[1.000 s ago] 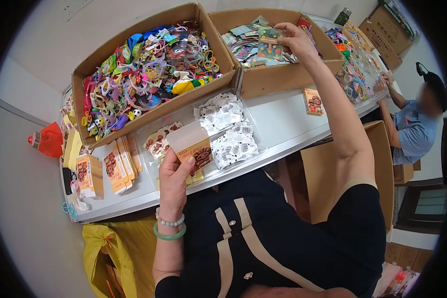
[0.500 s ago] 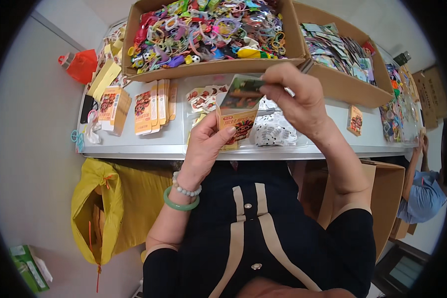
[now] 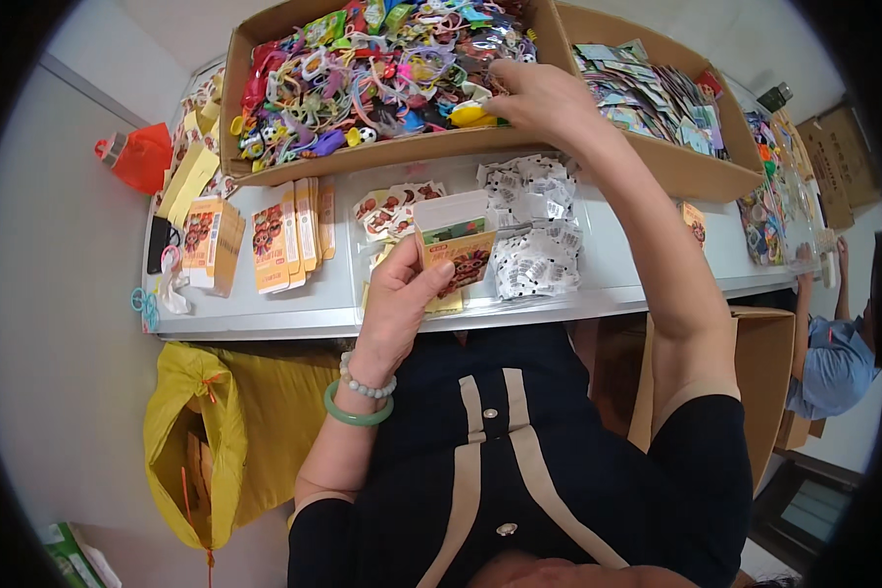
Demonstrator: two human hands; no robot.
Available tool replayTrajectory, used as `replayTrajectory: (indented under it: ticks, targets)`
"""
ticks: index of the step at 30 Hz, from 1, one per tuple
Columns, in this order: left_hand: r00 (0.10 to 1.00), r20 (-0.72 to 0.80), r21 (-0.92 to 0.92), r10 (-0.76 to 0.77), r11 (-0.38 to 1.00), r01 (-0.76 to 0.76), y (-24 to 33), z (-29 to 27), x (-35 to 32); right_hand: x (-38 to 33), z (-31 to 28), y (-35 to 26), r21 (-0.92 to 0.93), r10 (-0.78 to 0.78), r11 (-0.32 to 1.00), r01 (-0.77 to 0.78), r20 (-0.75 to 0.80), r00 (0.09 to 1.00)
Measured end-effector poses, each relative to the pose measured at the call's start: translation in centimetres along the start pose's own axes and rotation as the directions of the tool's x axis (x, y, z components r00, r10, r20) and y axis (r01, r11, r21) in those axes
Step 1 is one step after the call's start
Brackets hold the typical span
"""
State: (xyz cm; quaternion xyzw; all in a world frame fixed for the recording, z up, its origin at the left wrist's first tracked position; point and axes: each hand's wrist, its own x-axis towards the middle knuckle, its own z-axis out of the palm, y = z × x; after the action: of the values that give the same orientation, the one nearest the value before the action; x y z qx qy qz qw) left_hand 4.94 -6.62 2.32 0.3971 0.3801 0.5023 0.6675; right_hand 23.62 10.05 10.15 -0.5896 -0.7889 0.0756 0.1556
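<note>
My left hand (image 3: pixel 399 299) is closed around a small orange printed cardboard box (image 3: pixel 464 261), held upright over the table's front edge. The box's white top flap stands open, and the edge of a green picture card (image 3: pixel 453 231) pokes out of it. Up and to the right, my right hand (image 3: pixel 544 100) reaches over the front right part of a large carton (image 3: pixel 392 147) full of mixed small plastic toys. Its thumb and forefinger are apart, close to a yellow toy (image 3: pixel 472 117), and nothing shows between them; the other fingers are partly hidden.
A clear tray (image 3: pixel 465 316) holds stickers and small white printed packets (image 3: pixel 537 261). Orange boxes (image 3: pixel 286 240) stand in stacks at left, beside blue scissors (image 3: pixel 144 310). A second carton (image 3: pixel 696 174) holds cards. Below hangs a yellow bag (image 3: pixel 191 392); another person (image 3: pixel 833 367) is at right.
My right hand has left the picture card, now mostly down inside the orange box, and moved up to the toy carton. My left hand still holds the box.
</note>
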Motion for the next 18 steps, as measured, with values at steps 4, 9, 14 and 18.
replayTrajectory:
  ticks: [4,9,14,18]
  targets:
    - [1.0,0.03,0.012,0.002,1.0,-0.002,-0.1,-0.2,0.3,4.9,4.1,4.3,-0.032,-0.116,0.99,0.14,0.401,0.909]
    - [0.999,-0.037,-0.063,0.023,0.998,-0.025,0.7,-0.7,0.1,3.8,1.8,6.4,0.508,0.056,0.845,-0.166,0.224,0.973]
    - [1.0,0.006,-0.078,-0.018,0.997,0.019,0.3,-0.8,0.4,1.7,-0.6,5.6,0.87,0.063,0.392,-0.297,0.297,0.953]
    - [1.0,0.014,-0.063,0.0,0.998,0.001,0.1,-0.8,0.3,0.7,-0.8,5.6,0.959,-0.096,0.122,-0.257,0.27,0.958]
